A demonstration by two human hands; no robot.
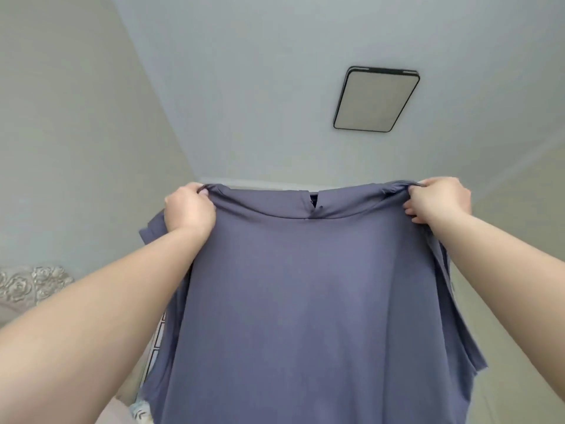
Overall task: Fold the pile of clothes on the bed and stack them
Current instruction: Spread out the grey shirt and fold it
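Observation:
A slate-blue garment (pixel 293 301) hangs spread in front of me, held up high toward the ceiling. My left hand (pixel 189 209) grips its top left shoulder and my right hand (pixel 434 200) grips its top right shoulder. The neckline with a small slit sits between the hands. The cloth falls flat and fills the lower middle of the view. The bed and the pile of clothes are hidden behind the garment and my arms.
A rectangular ceiling lamp (pixel 376 99) is overhead to the right. A floral patterned headboard or cushion (pixel 27 286) shows at the left edge. A patch of patterned fabric (pixel 143 414) peeks out at the bottom left.

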